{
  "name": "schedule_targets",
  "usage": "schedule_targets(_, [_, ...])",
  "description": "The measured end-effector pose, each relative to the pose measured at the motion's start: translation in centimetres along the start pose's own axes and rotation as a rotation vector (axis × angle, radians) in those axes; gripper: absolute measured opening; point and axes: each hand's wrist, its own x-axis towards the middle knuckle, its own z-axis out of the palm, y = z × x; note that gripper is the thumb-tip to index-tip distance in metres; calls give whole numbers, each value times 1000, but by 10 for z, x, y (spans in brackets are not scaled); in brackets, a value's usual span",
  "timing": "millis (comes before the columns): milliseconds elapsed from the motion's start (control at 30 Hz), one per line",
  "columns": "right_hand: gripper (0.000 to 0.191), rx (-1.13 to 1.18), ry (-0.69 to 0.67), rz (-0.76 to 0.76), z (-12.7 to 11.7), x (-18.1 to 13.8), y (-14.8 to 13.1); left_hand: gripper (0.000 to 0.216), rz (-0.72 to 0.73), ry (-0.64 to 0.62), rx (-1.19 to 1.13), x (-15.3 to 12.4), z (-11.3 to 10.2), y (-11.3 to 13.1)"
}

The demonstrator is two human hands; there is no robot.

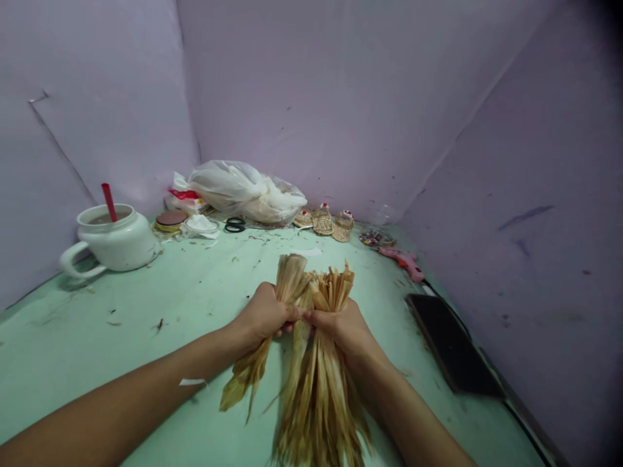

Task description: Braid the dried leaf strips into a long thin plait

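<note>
Both my hands grip dried straw-coloured husk strips over the green table (pixel 146 305). My left hand (pixel 263 316) is closed round a single broad husk leaf (pixel 291 277) that runs from above my fist down to the lower left. My right hand (pixel 343 324) is closed on a thick bundle of husk strips (pixel 318 395), whose cut tops fan out above my fingers and whose long ends hang toward me. The two fists touch at the thumbs.
A white pot (pixel 114 241) with a red stick stands at the far left. A plastic bag (pixel 246 189), black scissors (pixel 234 224), small woven sandals (pixel 326 222) and a pink glue gun (pixel 403 261) line the back. A dark phone (pixel 450 344) lies at right by the purple wall.
</note>
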Motion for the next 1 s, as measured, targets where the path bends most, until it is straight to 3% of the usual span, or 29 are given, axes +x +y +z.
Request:
schedule_targets(300, [15,-98,141,-103,4,-1,-1,10,42,56,47,-5,7,8])
schedule_targets(567, [14,-53,149,-113,5,-1,-1,18,51,44,-22,-5,8,4])
schedule_targets(767, [13,35,78,-23,4,-2,-6,15,6,-81,-339,-2,8,3])
schedule_targets(1000, [8,4,330,10,-29,12,-11,7,-7,-151,-599,10,-23,10])
